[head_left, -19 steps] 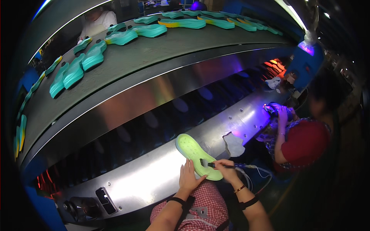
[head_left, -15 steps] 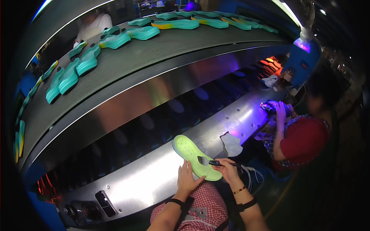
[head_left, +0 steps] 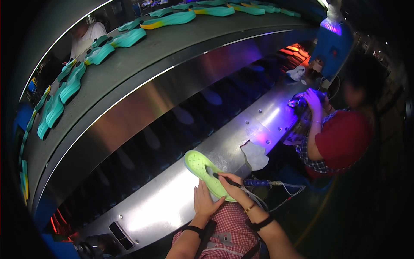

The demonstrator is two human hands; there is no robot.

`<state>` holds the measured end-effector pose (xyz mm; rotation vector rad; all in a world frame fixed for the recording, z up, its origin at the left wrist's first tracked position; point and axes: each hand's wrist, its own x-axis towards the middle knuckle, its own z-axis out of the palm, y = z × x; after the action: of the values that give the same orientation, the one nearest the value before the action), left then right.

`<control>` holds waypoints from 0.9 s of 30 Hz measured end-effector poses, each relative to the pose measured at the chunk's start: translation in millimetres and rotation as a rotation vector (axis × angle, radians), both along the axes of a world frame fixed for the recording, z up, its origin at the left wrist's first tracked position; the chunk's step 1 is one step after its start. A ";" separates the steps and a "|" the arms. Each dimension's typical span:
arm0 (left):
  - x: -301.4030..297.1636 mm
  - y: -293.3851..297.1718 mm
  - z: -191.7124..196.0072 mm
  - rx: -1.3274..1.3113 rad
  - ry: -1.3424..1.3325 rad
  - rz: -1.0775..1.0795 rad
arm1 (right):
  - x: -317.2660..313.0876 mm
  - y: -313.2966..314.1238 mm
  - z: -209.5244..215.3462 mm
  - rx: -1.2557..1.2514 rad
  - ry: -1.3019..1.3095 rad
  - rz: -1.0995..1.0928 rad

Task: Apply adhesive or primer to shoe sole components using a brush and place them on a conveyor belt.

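A pale green shoe sole (head_left: 196, 162) lies tilted on the near edge of the metal ledge, its hollow side facing up with small holes at the far end. My left hand (head_left: 206, 200) holds it by the left side, fingers along its edge and thumb at the near end. In my right hand (head_left: 233, 187) is a brush with a black handle (head_left: 221, 176). Its bristle end (head_left: 210, 171) rests inside the sole, about the middle. The right fingers are closed round the handle and partly hide the sole's right edge.
The metal ledge (head_left: 159, 203) carries a phone (head_left: 121, 235) at left and a torn whitish sheet (head_left: 255, 156) at right. Teal soles (head_left: 172, 19) line the belt (head_left: 142, 51) beyond. At right, a co-worker in red (head_left: 345, 137) handles a dark item under purple light. A blue connector (head_left: 256, 183) with hoses lies close by.
The brush has moved left and farther up the sole, now angled down into it, with my right hand over the sole's right edge. The view has shifted, and a blue hose connector now shows.
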<state>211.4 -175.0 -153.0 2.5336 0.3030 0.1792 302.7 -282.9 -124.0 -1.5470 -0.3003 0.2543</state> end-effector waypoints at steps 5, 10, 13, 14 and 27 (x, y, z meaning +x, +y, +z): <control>3.7 -1.7 3.9 -0.004 0.010 -0.008 | 14.6 13.1 -13.3 -0.219 -0.680 0.071; 4.2 0.3 -11.0 0.063 -0.095 0.001 | 6.7 -5.7 -4.7 -0.322 -0.851 0.139; 7.4 -2.3 -11.7 0.066 -0.088 0.006 | -1.5 -24.9 1.4 -0.386 -0.878 0.225; 8.1 -4.0 -11.4 0.055 -0.090 0.016 | -3.9 -31.7 6.5 -0.388 -0.865 0.222; 5.6 -0.4 -6.0 0.026 -0.034 -0.011 | 11.6 -48.6 36.9 0.235 0.495 0.097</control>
<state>217.0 -175.4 -159.0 2.5546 0.2755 0.2227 314.4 -331.5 -87.0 -1.1937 -0.0119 0.6419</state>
